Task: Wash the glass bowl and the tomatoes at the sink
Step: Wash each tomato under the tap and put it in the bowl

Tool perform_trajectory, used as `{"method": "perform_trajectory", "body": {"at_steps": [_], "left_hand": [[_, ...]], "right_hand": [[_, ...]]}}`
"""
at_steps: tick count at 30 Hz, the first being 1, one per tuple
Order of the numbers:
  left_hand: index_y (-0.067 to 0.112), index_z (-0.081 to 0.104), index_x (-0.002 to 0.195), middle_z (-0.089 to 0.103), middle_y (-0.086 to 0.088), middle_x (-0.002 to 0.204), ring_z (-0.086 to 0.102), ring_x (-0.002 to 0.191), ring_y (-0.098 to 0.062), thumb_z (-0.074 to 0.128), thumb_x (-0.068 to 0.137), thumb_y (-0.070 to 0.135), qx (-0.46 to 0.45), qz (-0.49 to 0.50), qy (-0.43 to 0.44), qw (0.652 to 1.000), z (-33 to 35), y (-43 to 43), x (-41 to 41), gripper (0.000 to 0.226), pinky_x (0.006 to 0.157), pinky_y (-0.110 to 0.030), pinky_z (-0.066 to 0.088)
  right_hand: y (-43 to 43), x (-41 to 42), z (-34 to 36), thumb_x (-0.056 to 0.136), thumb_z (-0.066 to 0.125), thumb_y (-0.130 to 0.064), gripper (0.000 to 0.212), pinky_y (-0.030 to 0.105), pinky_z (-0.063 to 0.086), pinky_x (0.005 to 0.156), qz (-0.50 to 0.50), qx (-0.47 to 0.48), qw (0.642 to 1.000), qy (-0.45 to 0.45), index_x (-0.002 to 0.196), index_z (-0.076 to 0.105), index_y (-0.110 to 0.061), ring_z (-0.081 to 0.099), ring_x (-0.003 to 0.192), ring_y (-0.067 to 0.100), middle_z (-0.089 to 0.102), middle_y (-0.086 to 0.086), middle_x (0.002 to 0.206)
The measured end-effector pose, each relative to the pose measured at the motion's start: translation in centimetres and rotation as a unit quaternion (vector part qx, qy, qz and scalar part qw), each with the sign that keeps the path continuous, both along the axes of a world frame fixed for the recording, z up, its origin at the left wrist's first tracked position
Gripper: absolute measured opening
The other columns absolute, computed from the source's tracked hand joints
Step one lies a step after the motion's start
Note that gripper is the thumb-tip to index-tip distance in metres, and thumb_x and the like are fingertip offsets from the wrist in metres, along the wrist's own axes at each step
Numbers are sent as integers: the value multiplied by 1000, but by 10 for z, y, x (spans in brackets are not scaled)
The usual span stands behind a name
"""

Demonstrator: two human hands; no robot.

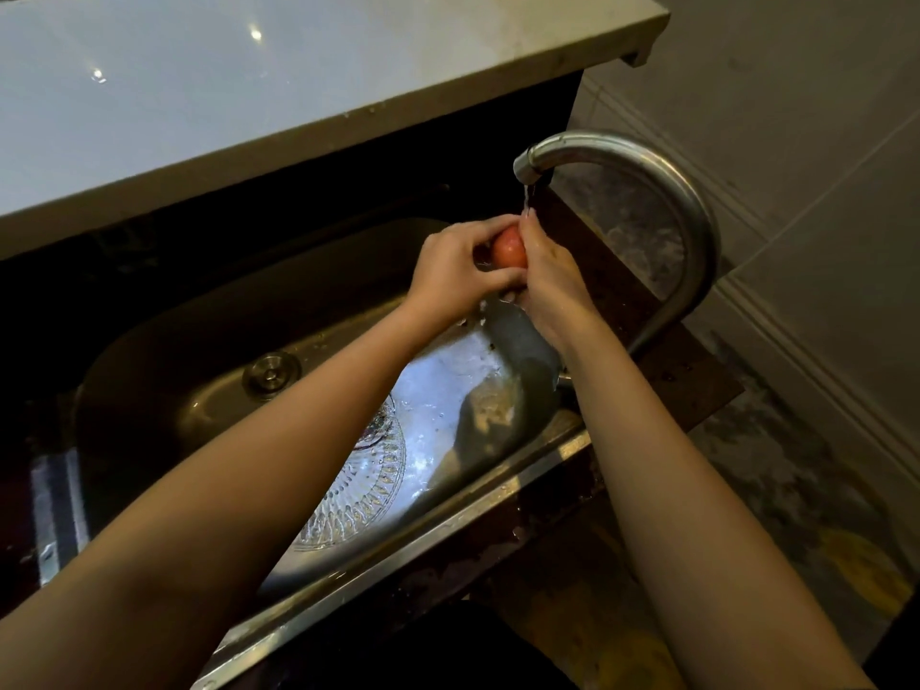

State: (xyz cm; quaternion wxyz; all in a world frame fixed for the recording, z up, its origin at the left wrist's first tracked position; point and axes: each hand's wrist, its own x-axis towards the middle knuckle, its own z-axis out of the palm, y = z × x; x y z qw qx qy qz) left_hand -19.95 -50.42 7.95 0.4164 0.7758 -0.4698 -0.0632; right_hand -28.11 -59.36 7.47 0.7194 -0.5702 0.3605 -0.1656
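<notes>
A red tomato (509,249) is held between both hands under the running tap (528,167). My left hand (455,270) curls round its left side, and my right hand (546,271) wraps its right side with water falling on the fingertips. The patterned glass bowl (368,485) lies in the bottom of the steel sink (498,495), below my left forearm, which hides part of it. Something reddish shows through the bowl's far edge; I cannot tell what it is.
The curved steel faucet (682,211) rises from the sink's right side. A drain plug (271,373) sits at the sink's left. A pale countertop (249,92) overhangs the far side. A tiled wall (821,141) stands on the right.
</notes>
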Motion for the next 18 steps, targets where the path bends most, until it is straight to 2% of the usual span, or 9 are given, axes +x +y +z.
{"method": "perform_trajectory", "body": {"at_steps": [1, 3, 5, 8, 11, 14, 16, 18], "left_hand": [[20, 55, 128, 64, -6, 112, 52, 95, -9, 74, 74, 34, 7, 2, 0, 1000, 1, 0, 2, 59, 72, -2, 33], [23, 53, 129, 60, -7, 114, 48, 96, -8, 74, 73, 38, 21, 3, 13, 1000, 3, 1, 6, 61, 71, -1, 29], [23, 52, 130, 60, -8, 117, 51, 100, -12, 73, 74, 38, 38, -1, 10, 999, 6, 1, 9, 62, 77, -9, 35], [20, 49, 133, 62, -7, 120, 56, 108, -20, 71, 77, 36, 81, -22, -50, 995, 8, 2, 7, 62, 93, -28, 44], [20, 55, 127, 67, -6, 108, 60, 102, -21, 66, 81, 36, 118, -33, -128, 984, 5, 6, 4, 51, 90, -35, 47], [22, 60, 122, 71, -5, 103, 64, 96, -20, 66, 80, 35, 137, -24, -94, 986, -4, 14, 9, 45, 82, -31, 50], [21, 60, 122, 71, -6, 105, 64, 96, -20, 67, 79, 30, 169, -27, -53, 984, -12, 21, 11, 45, 81, -32, 50], [21, 63, 119, 72, -4, 101, 64, 93, -20, 68, 78, 32, 195, -42, -29, 979, -23, 28, 9, 43, 77, -32, 49]], "right_hand": [[1, 0, 0, 94, 37, -51, 45, 30, 57, 73, -22, 63, 997, -32, 113, 58, -16, 67, 90, 21, 64, 12, 105], [4, 1, -1, 98, 33, -44, 43, 27, 56, 64, -47, 177, 976, -115, 108, 56, -9, 67, 81, 20, 63, 14, 100], [6, 3, 0, 99, 32, -39, 40, 27, 55, 60, -51, 218, 963, -147, 106, 54, -7, 67, 78, 19, 63, 14, 97], [4, 6, 0, 98, 39, -35, 28, 29, 56, 66, -35, 144, 984, -100, 103, 57, -14, 67, 82, 16, 63, 9, 97], [3, 1, -6, 96, 45, -37, 30, 26, 55, 67, 45, -6, 999, -13, 114, 55, -16, 65, 89, 15, 62, 5, 103], [7, -8, -12, 92, 54, -30, 29, 25, 57, 71, 109, -40, 993, 29, 117, 52, -17, 65, 92, 13, 62, -1, 101], [11, -12, -19, 88, 61, -26, 36, 28, 57, 76, 153, -63, 984, 68, 120, 50, -16, 65, 95, 17, 61, 2, 105], [18, -13, -26, 86, 63, -27, 37, 27, 56, 72, 162, -80, 977, 112, 118, 50, -15, 68, 91, 19, 63, 6, 107]]}}
